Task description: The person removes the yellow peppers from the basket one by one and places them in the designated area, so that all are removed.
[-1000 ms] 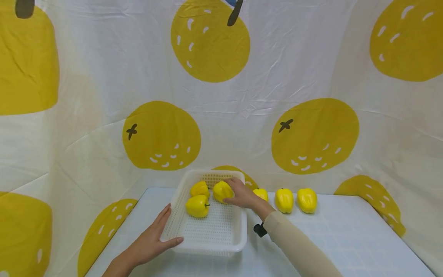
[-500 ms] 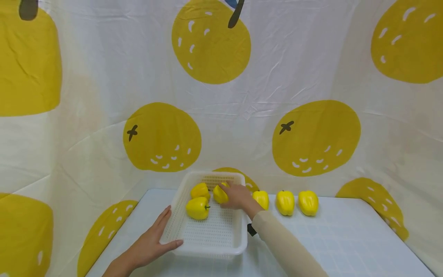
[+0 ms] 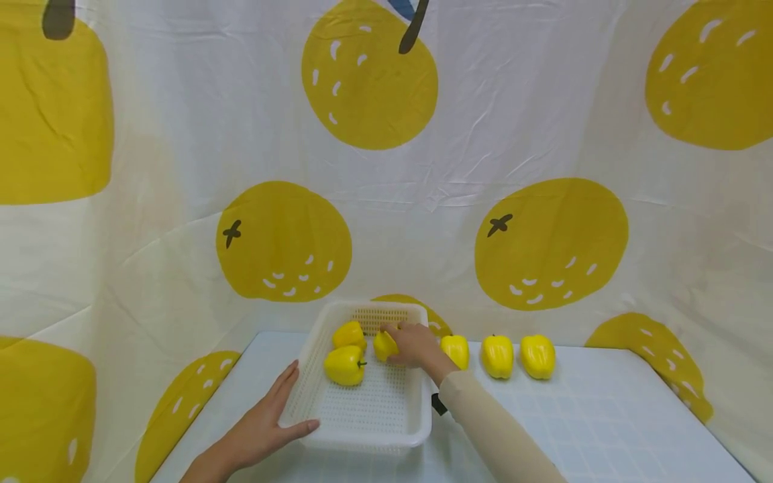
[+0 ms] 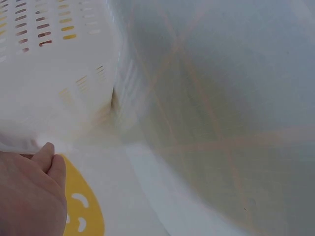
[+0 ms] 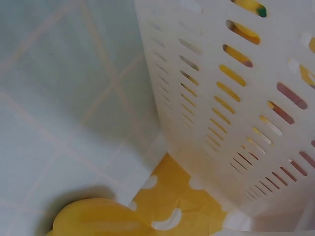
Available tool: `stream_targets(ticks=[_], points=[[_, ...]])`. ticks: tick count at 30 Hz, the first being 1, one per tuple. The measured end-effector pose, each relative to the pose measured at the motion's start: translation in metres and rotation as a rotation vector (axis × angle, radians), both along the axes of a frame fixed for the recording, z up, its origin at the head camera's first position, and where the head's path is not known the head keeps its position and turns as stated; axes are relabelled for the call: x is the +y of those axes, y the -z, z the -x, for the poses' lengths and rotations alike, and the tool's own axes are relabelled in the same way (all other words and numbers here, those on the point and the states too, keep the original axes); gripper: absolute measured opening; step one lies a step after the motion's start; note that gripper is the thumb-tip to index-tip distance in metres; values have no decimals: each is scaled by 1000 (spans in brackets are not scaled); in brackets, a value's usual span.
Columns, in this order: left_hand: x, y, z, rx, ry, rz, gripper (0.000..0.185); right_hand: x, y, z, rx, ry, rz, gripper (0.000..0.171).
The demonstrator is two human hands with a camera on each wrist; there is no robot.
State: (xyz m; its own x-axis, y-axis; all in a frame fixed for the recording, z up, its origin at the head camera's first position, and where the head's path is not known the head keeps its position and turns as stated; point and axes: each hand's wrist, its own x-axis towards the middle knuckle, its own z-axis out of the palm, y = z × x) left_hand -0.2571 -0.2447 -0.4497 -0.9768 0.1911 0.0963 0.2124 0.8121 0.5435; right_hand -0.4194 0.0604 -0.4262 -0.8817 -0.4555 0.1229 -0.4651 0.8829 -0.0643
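A white perforated plastic basket point(image 3: 365, 440) stands on the table. Inside it my right hand point(image 3: 418, 345) holds a yellow bell pepper point(image 3: 383, 346) from its right side, fingers over the top and partly covering it. Two more yellow bell peppers lie left of that one, one at the back point(image 3: 348, 335) and another in front point(image 3: 344, 366). At the basket's left side, my left hand point(image 3: 256, 426) rests on the rim with thumb and fingers stretched out. The left wrist view catches part of this left hand point(image 4: 32, 194) beside the basket's slotted wall point(image 4: 54, 64).
Right of the basket, three yellow bell peppers stand in a row: one near my forearm point(image 3: 455, 351), a middle one point(image 3: 498, 356) and a right one point(image 3: 537, 357). A fruit-printed cloth point(image 3: 410, 248) hangs behind the pale checked table point(image 3: 580, 416).
My right hand has shifted slightly, its fingers now more over the bell pepper, which sits a little lower and further left. My left hand keeps its place on the rim.
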Motion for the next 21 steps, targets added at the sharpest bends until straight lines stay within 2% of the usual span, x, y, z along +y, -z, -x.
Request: stream_targets(ticks=[6, 13, 21], points=[[1, -2, -1, -16, 4, -3, 113, 2, 0, 1, 1, -47, 24, 57], [2, -6, 2, -9, 2, -8, 113, 7, -4, 6, -18, -63, 110, 64], [3, -5, -1, -47, -20, 2, 116, 11, -1, 3, -56, -85, 379, 62]])
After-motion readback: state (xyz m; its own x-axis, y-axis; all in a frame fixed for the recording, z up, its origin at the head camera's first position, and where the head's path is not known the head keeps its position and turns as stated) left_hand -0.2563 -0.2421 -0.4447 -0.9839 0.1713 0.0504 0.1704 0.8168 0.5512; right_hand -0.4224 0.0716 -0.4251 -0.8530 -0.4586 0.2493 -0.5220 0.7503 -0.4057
